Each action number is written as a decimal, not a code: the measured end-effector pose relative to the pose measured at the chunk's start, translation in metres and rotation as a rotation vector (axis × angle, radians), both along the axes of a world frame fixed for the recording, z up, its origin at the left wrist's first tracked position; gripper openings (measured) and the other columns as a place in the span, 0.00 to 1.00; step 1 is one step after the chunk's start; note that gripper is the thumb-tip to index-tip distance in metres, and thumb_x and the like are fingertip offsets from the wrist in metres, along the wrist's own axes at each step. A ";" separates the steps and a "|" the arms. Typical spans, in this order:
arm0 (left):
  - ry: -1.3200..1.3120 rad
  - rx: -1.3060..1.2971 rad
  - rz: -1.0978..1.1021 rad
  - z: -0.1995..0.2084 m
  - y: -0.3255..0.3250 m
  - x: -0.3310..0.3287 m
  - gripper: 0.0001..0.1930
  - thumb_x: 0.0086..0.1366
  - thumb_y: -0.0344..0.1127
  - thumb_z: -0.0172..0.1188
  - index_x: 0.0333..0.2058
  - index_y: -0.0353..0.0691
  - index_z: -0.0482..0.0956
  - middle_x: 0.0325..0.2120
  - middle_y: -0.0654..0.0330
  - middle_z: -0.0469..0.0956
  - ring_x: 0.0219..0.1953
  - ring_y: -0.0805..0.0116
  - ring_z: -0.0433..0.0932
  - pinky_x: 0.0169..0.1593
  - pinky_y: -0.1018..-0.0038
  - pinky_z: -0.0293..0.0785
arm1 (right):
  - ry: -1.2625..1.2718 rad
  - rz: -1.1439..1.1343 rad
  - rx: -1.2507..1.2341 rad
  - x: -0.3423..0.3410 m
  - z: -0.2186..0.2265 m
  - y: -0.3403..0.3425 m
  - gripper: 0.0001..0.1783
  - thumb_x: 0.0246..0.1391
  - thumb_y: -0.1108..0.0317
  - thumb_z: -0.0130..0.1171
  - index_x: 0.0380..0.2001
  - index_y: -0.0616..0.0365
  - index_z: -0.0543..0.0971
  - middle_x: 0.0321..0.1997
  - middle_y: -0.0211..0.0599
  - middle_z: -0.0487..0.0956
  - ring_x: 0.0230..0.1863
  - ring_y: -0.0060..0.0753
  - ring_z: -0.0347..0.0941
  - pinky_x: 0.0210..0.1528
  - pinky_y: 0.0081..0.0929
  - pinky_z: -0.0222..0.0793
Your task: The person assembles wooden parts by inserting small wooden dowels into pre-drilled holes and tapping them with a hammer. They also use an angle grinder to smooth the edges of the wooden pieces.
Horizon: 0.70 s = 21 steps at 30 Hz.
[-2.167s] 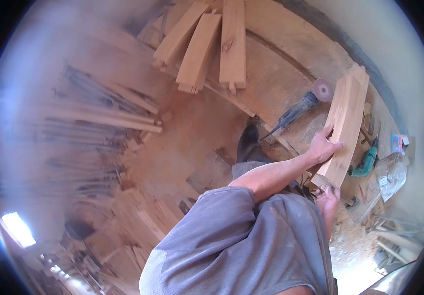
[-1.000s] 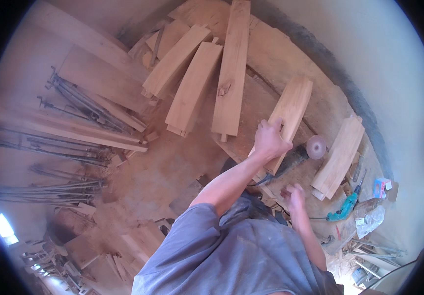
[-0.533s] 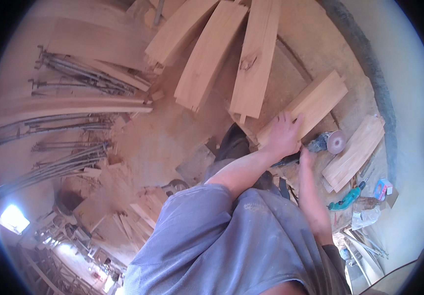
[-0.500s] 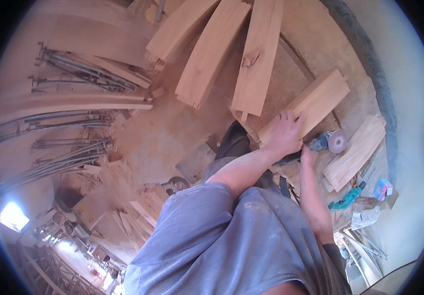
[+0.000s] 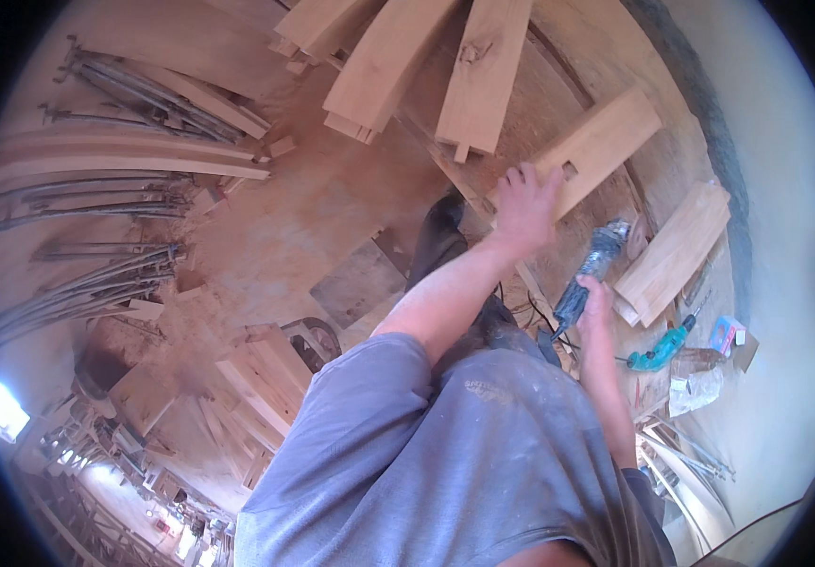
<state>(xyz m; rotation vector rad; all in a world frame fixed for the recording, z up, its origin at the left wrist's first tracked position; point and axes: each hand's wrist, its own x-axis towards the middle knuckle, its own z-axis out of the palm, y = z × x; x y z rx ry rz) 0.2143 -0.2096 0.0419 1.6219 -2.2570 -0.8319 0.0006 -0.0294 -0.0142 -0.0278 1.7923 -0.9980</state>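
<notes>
My left hand (image 5: 526,210) lies on the near end of a pale wooden beam (image 5: 608,140), its fingers spread over the top. Just beyond those fingers a small square hole (image 5: 570,170) shows in the wood. An angle grinder (image 5: 598,257) is in my right hand (image 5: 596,300), which is wrapped round its rear body. The grinder's head points away from me, right of the beam and apart from it. Its disc (image 5: 637,240) is seen nearly edge-on, so I cannot tell whether it spins. A power cord trails near my legs.
A shorter wooden block (image 5: 677,253) lies right of the grinder. Near it are a teal power drill (image 5: 662,348), a small box (image 5: 727,335) and a clear plastic bag (image 5: 696,389). Several tenoned beams (image 5: 488,71) lie ahead. Metal clamps (image 5: 147,90) and more timber fill the left.
The grinder has moved away from the beam, its disc turning from face-on to edge-on. The square hole now shows beside my left hand. The whole view has shifted somewhat.
</notes>
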 end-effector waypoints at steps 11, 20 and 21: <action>0.497 0.537 0.285 0.045 -0.035 -0.001 0.50 0.39 0.44 0.75 0.65 0.37 0.72 0.50 0.41 0.80 0.50 0.52 0.83 0.55 0.65 0.78 | 0.144 0.187 0.057 0.054 0.034 0.031 0.18 0.40 0.73 0.65 0.38 0.64 0.79 0.31 0.39 0.81 0.30 0.33 0.78 0.33 0.32 0.74; 0.801 0.510 0.214 0.088 -0.074 -0.005 0.49 0.39 0.46 0.76 0.63 0.31 0.74 0.50 0.42 0.82 0.50 0.56 0.83 0.57 0.69 0.76 | 0.284 0.136 -0.155 0.093 -0.045 -0.068 0.25 0.46 0.66 0.68 0.50 0.62 0.80 0.42 0.38 0.82 0.45 0.37 0.78 0.51 0.34 0.73; 0.764 0.515 0.188 0.098 -0.080 -0.004 0.50 0.39 0.47 0.76 0.63 0.32 0.74 0.50 0.41 0.80 0.52 0.53 0.82 0.58 0.67 0.76 | 0.330 0.157 -0.140 0.104 -0.046 -0.089 0.26 0.47 0.65 0.68 0.50 0.63 0.79 0.43 0.40 0.82 0.46 0.38 0.78 0.52 0.34 0.72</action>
